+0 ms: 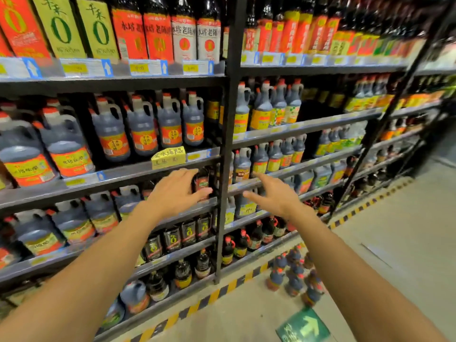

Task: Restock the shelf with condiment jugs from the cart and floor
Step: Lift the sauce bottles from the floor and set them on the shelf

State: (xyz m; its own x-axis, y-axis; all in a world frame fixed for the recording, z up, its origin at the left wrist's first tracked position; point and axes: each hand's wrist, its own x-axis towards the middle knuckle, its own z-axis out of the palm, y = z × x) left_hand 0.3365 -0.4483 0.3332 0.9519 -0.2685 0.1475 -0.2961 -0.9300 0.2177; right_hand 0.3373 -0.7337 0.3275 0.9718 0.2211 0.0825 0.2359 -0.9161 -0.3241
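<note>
Both arms are stretched out toward the shelf [158, 166], bare to the elbow and reaching forward side by side. The left hand [176, 193] is held flat, palm down, its fingers straight and close together, the tips in front of a dark bottle [201, 183] on the third shelf from the top; whether they touch it I cannot tell. The right hand [274, 197] hangs just beside the black upright post [225, 154], fingers spread and relaxed, holding nothing.

The jugs [142, 128] with red caps and orange labels stand in a row on the shelf above the hands, behind a yellow handwritten note [168, 157] clipped to the edge. Bigger jugs fill the left end of that level and the one below. More dark jugs crowd the bay to the right of the post, running far down the aisle.

Near the foot of the shelving, on the right, a cluster of small jugs [296, 275] stands on the grey floor [394, 230], just past a yellow and black striped line [217, 296]. A green arrow sticker [304, 325] lies on the floor nearest us.
</note>
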